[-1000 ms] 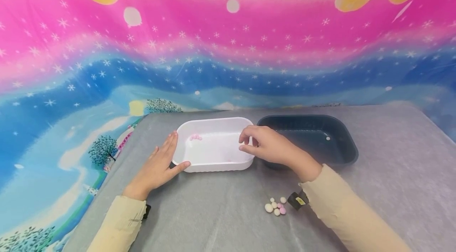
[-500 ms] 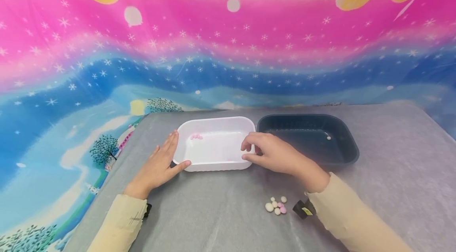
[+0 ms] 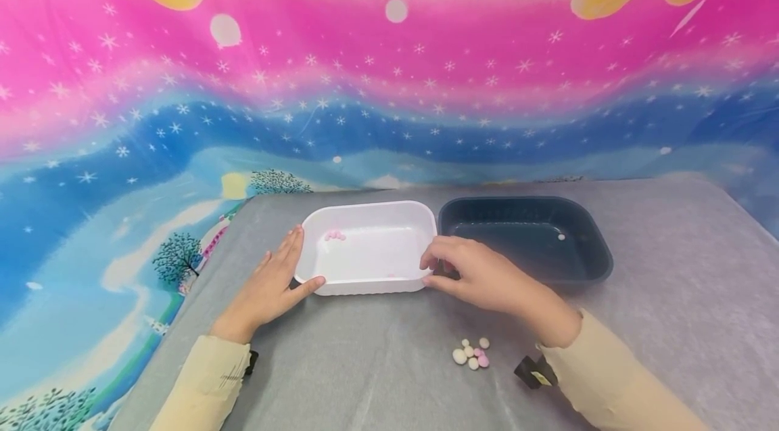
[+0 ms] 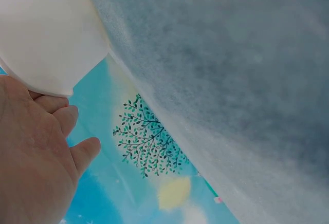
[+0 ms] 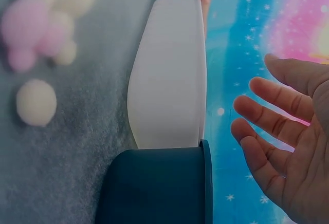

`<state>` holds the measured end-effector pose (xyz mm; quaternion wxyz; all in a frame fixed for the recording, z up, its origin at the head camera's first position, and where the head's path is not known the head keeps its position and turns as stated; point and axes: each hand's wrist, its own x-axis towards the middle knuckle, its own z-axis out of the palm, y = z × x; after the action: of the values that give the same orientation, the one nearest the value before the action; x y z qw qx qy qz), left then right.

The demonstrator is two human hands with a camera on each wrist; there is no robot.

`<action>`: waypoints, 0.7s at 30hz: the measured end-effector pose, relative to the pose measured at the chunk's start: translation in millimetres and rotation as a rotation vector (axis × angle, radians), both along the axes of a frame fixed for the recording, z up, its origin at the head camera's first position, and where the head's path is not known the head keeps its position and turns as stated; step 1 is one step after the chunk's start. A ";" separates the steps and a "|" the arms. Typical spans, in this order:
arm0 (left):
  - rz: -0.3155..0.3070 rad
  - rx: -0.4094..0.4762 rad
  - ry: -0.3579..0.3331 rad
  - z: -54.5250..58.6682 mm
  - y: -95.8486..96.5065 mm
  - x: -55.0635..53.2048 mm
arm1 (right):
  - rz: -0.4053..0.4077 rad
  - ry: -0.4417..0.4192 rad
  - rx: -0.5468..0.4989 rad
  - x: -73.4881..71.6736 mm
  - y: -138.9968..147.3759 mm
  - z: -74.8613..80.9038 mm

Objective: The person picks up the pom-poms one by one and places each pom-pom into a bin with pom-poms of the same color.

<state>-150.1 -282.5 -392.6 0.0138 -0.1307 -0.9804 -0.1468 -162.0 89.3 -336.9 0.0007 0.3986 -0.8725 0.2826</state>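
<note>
My left hand (image 3: 264, 292) rests against the left end of a white basin (image 3: 365, 262), its fingers straight along the outside and the thumb at the front rim. In the left wrist view that hand (image 4: 38, 147) touches the basin's edge. A small cluster of pink balls (image 3: 335, 236) lies inside the basin at the back left. Over the basin's right end hovers my right hand (image 3: 487, 275), fingers loosely bent. The right wrist view shows this hand (image 5: 293, 126) holding nothing, its fingers spread apart. A dark basin (image 3: 523, 255) adjoins on the right, with one white ball (image 3: 561, 237) inside.
Several cream and pink balls (image 3: 471, 354) lie loose on the grey cloth (image 3: 365, 350) in front of the dark basin. A colourful printed backdrop (image 3: 389, 99) hangs behind the table and down its left side.
My right hand has drawn back toward the right and closer to me, from over the white basin's interior to its right rim. The left hand and the balls have stayed in place.
</note>
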 end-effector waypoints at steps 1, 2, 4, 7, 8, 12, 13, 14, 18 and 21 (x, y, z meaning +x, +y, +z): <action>0.000 -0.001 0.001 0.3 0.1 0.1 | -0.003 0.005 0.000 1.4 0.7 0.1; -0.001 -0.002 0.001 0.8 0.2 0.3 | -0.003 0.008 -0.001 2.7 1.3 0.2; -0.002 0.000 0.000 1.4 0.5 0.5 | -0.001 0.014 -0.006 5.1 3.1 0.1; -0.004 -0.001 0.000 1.5 0.6 0.3 | -0.008 0.019 -0.006 8.1 6.2 0.0; -0.005 -0.001 0.000 1.2 0.6 0.1 | -0.012 0.019 -0.002 9.0 7.4 0.0; -0.004 -0.001 0.002 0.3 0.2 -0.4 | -0.038 0.022 0.018 12.1 12.0 -0.7; -0.004 0.001 0.003 0.3 0.2 -0.4 | -0.041 0.023 0.021 13.0 13.0 -1.0; -0.004 0.002 0.003 0.3 0.1 -0.3 | -0.043 0.024 0.022 14.1 13.7 -1.1; -0.005 0.003 0.004 0.5 -0.1 -0.2 | -0.043 0.021 0.025 18.7 17.2 -3.0; -0.004 0.002 0.003 0.3 -0.2 -0.3 | -0.036 0.017 0.031 22.6 20.0 -4.3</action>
<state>-150.4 -282.6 -392.3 0.0153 -0.1330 -0.9800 -0.1474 -139.4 109.3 -341.2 0.0071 0.3851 -0.8839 0.2654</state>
